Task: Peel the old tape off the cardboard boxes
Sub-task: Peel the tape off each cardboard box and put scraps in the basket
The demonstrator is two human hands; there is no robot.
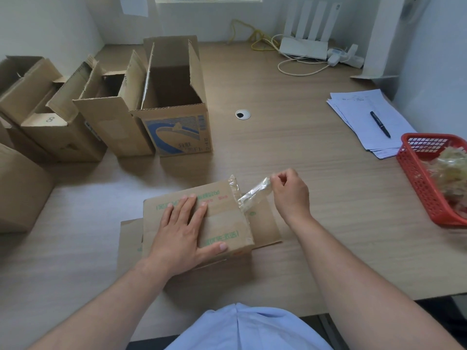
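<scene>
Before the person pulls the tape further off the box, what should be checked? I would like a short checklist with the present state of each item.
1. Left hand presses flat on the box to hold it: ok.
2. Right hand pinches the free end of the tape strip: ok.
3. Strip in one piece between the fingers and the box edge: ok, as far as visible.
4. Tape coming away without tearing the cardboard surface: cannot tell.
5. Red basket at the right, already holding crumpled tape, ready for the strip: ok.
6. Desk beyond the right hand free for the pull: ok.

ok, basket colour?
Red basket, with a mesh of holes; head view.
</scene>
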